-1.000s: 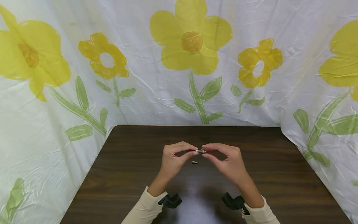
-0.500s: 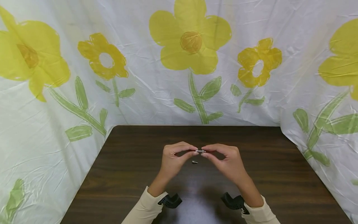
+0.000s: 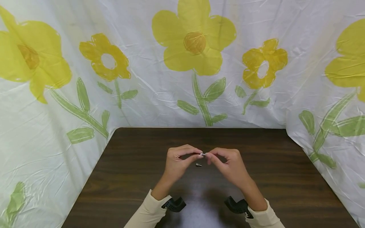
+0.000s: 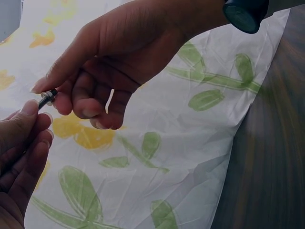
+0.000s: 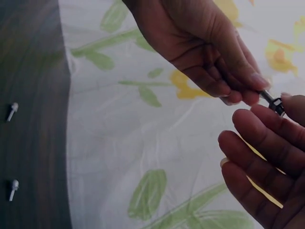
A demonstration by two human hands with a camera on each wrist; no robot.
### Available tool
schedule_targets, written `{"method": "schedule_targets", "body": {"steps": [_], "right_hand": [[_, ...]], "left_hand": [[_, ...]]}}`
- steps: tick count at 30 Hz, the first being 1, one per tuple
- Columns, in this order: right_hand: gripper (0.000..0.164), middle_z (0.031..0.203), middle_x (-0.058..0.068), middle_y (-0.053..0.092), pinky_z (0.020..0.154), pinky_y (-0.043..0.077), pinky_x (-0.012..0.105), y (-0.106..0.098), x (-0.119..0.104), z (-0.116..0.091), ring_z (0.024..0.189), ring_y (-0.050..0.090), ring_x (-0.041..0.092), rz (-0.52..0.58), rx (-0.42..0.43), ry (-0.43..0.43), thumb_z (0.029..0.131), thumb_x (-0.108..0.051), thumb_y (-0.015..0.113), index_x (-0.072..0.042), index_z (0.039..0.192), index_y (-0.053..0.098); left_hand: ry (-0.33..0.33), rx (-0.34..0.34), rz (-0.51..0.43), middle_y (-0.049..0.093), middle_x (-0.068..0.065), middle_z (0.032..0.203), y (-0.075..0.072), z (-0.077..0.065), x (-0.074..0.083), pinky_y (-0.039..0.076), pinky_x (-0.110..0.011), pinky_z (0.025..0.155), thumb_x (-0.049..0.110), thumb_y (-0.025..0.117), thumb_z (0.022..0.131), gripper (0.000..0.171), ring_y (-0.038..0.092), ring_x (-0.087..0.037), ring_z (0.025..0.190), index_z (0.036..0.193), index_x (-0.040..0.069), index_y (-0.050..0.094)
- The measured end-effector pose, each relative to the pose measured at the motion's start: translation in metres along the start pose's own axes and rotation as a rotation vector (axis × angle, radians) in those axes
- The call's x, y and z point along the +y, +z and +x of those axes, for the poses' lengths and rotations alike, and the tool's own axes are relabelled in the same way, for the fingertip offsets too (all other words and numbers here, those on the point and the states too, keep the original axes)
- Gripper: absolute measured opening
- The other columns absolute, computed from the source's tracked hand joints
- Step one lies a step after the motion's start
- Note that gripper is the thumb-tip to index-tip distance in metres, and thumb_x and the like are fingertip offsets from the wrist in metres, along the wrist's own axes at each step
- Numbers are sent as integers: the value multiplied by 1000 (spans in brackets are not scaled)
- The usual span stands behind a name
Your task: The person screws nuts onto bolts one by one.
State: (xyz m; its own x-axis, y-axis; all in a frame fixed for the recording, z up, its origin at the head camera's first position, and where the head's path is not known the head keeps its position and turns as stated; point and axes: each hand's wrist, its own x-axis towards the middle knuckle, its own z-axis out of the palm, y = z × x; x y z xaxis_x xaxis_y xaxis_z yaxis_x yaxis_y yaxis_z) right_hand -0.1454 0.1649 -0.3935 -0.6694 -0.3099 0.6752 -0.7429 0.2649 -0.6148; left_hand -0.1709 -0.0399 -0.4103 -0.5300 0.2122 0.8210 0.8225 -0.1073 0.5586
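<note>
Between both hands, above the table, is a small metal bolt (image 3: 203, 154), lying nearly level in the head view. My left hand (image 3: 176, 160) pinches its left end between thumb and index finger. At the other end, my right hand (image 3: 232, 163) has thumb and index finger on a nut (image 5: 276, 106), which sits on the shank and is covered by fingers in the head view. A short dark tip shows past the nut in the left wrist view. The right hand's other fingers (image 5: 255, 162) spread loosely. Another bolt (image 3: 198, 165) lies on the table below the hands.
In the right wrist view, two loose bolts, an upper bolt (image 5: 12, 112) and a lower bolt (image 5: 14, 190), lie apart on the dark wooden table (image 3: 128, 177). A white flowered curtain (image 3: 148, 104) borders the table's back and sides.
My right thumb and fingers have shifted slightly left and closed over the nut end, hiding the nut in the head view. The left hand and the loose bolt stay nearly still.
</note>
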Motion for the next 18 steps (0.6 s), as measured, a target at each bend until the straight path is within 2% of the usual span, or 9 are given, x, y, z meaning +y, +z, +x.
{"method": "schedule_targets", "body": {"steps": [3, 7, 10, 12, 14, 18], "right_hand": [[26, 71, -12, 68, 63, 52, 22, 0, -1, 0, 67, 65, 6, -25, -21, 23, 95, -1, 69, -22, 80, 71], [17, 80, -9, 71, 65, 56, 24, -1, 0, 0, 72, 68, 7, -25, -17, 15, 90, -2, 76, -18, 96, 74], [41, 90, -4, 74, 68, 58, 26, -2, 1, 1, 76, 70, 10, -15, 15, -49, 80, 3, 83, -12, 116, 71], [52, 93, -1, 75, 69, 59, 27, -2, 1, 2, 78, 71, 12, -12, 37, -106, 75, 8, 85, -9, 121, 69], [53, 95, 2, 75, 70, 58, 25, -2, 1, 2, 79, 71, 13, -10, 59, -150, 72, 11, 85, -8, 119, 71], [44, 94, 4, 76, 67, 56, 21, -1, 0, 3, 78, 72, 14, 0, 85, -181, 70, 15, 84, -7, 108, 75]], "left_hand": [[1, 1, 2, 75, -12, 84, 0, 0, -1, 59, -32, 69, -15, 81, 75, 20, 72, -20, 77, 91, -4, 77], [0, 11, 10, 75, -13, 84, -1, 0, 0, 59, -31, 69, -14, 81, 76, 18, 72, -20, 77, 90, -5, 76], [-3, 21, 15, 75, -14, 83, -1, 0, 1, 59, -30, 68, -13, 81, 77, 17, 72, -20, 77, 91, -4, 77], [-3, 24, 18, 75, -15, 83, -2, 0, 1, 59, -29, 67, -12, 81, 77, 16, 72, -20, 76, 90, -4, 77], [-4, 24, 17, 75, -15, 83, -2, 0, 1, 59, -29, 67, -11, 81, 77, 16, 71, -20, 76, 91, -3, 77], [-1, 14, 10, 75, -15, 84, -2, 1, 2, 59, -31, 68, -11, 80, 79, 16, 72, -21, 77, 92, -3, 77]]}}
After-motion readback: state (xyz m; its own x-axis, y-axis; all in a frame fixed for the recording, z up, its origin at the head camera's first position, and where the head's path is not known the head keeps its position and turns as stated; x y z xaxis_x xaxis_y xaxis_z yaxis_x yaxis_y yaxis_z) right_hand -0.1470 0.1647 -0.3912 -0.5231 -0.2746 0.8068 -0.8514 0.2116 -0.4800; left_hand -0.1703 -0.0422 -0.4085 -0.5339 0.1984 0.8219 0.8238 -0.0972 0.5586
